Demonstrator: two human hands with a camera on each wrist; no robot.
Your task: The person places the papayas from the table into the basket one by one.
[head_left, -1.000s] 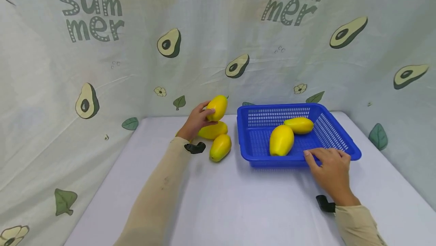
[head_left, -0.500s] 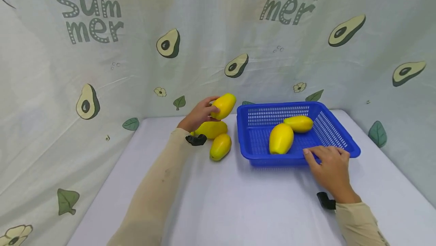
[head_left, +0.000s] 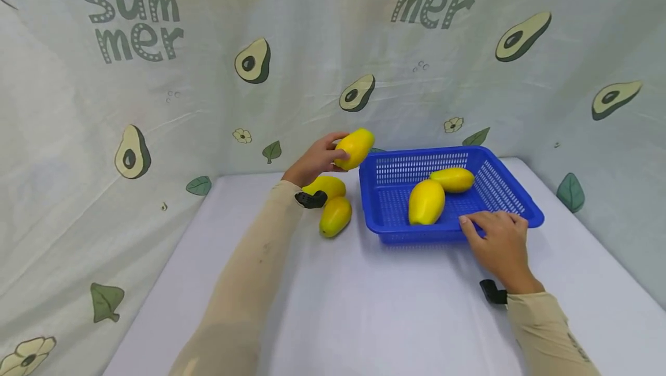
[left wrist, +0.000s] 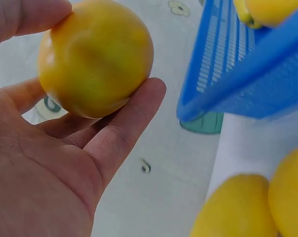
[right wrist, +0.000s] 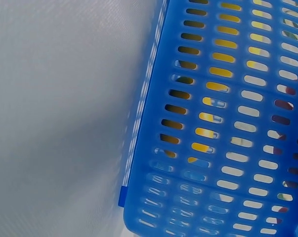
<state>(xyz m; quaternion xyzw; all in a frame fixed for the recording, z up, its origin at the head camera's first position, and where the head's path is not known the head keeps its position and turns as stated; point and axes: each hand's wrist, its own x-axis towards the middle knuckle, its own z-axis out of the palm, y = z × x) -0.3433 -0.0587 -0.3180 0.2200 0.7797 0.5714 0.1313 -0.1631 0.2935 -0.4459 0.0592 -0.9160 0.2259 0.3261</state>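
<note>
My left hand [head_left: 318, 159] holds a yellow papaya [head_left: 355, 148] in the air, thumb on one side and fingers on the other. It is just left of the blue basket's back left corner. In the left wrist view the papaya's rounded yellow-green end [left wrist: 97, 59] faces the camera. Two papayas, one upright-leaning [head_left: 426, 202] and one lying [head_left: 452, 180], are in the blue plastic basket [head_left: 416, 229]. My right hand [head_left: 499, 246] grips the basket's front rim near its right corner. The right wrist view shows the slotted basket wall [right wrist: 213, 113] but no hand.
Below my left hand lie a yellow papaya [head_left: 328, 186], partly covered by the wrist, and a greenish-yellow one [head_left: 335, 217]. They are on the white-covered table [head_left: 364, 306]. A printed cloth [head_left: 302, 29] hangs behind and along the sides.
My left hand has moved right and slightly up with the papaya, away from the papayas on the table and towards the basket. My right hand stays at the basket rim.
</note>
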